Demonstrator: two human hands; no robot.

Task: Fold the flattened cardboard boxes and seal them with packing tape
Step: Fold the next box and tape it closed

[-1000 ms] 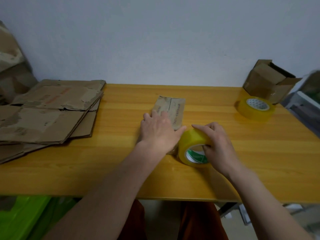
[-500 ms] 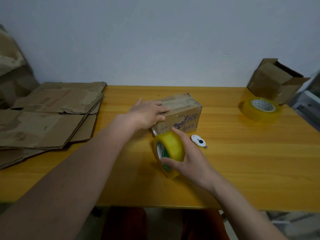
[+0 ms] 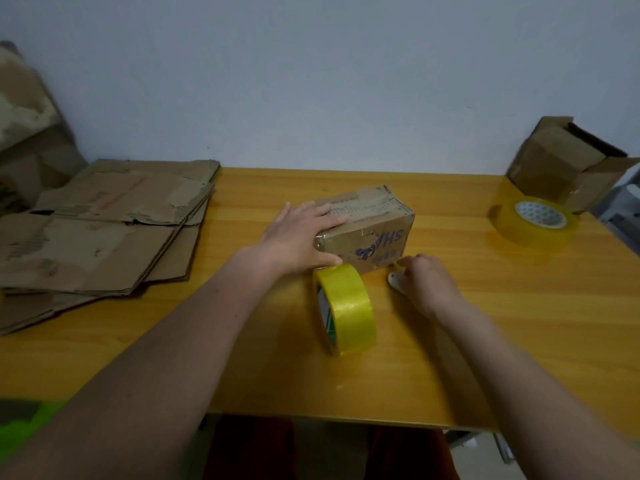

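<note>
Head view: tape roll (image 3: pixel 346 308) stands between forearms, before box (image 3: pixel 369 230).

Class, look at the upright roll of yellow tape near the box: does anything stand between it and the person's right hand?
Nothing visible does. The right hand rests on a small white cutter beside the taped box, and only bare table lies between it and the tape roll.

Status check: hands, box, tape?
Left hand flat on box. Right hand on white cutter. Tape roll standing on edge beside box, nothing blocking.
</note>
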